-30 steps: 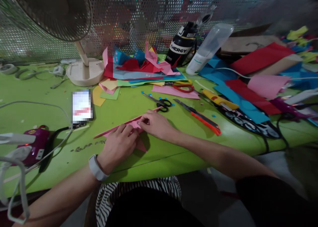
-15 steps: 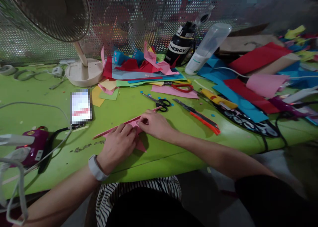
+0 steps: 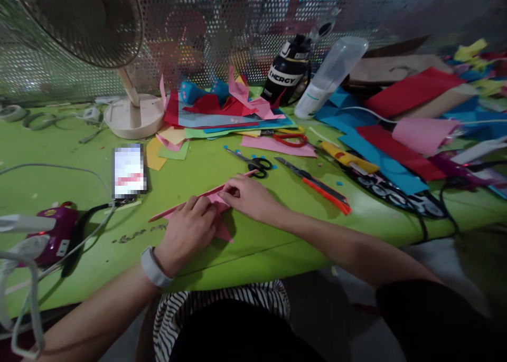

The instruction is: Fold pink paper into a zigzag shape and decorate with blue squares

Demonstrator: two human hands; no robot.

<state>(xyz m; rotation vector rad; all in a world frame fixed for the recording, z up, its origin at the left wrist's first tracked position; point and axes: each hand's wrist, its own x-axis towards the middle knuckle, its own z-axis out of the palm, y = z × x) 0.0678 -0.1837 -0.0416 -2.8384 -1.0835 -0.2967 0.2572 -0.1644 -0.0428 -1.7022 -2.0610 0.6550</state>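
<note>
Your bench point(image 3: 261, 256) was bright green, its near edge running across the lower part of the frame, with a seam near that edge and dark scribbles left of centre. The folded pink paper point(image 3: 225, 232) lay at mid-frame under your two hands. Your left hand point(image 3: 193, 225) rested over it with fingers bent and together; whether it pinched anything, you could not tell. Your right hand point(image 3: 251, 198) pinched its upper part between thumb and forefinger.

A perforated metal panel point(image 3: 206, 29) rose behind the bench, with a fan point(image 3: 134, 120) before it at upper left. Coloured sheets point(image 3: 237, 120) were stacked at upper centre, beside a black bottle point(image 3: 285, 74). Black scissors point(image 3: 259, 167) and a red-handled cutter point(image 3: 325, 194) lay right of centre; loose paper crowded the upper right.
</note>
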